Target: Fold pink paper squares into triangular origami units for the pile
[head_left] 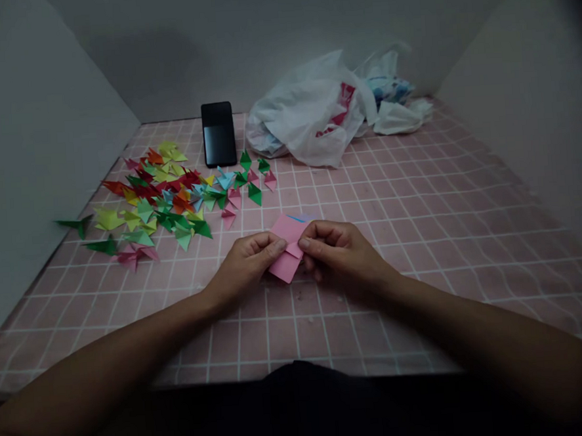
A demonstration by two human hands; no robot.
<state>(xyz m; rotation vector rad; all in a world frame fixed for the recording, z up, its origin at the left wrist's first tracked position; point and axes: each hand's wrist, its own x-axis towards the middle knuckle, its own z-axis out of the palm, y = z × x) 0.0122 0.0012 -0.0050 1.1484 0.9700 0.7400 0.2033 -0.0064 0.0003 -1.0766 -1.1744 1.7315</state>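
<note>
Pinching the pink paper (287, 250) from both sides, you hold it at the centre of the frame, low over the pink-tiled counter (418, 197). Your left hand (247, 260) has its grip closed on the sheet's left edge, thumb against forefinger, and your right hand (337, 251) has its grip closed on the right edge in the same way. The paper looks only partly folded: a flap crosses its middle, but most of it is a flat slab, and a blue sliver (297, 218) shows at its top edge. I cannot tell whether that is a second sheet.

A scattered heap of folded pieces (171, 199) in many colours lies in the left middle of the frame, so much of the folding looks done. This piece is not yet like them. A phone (219, 134) stands behind the heap, and a plastic bag (314, 111) lies at upper right.
</note>
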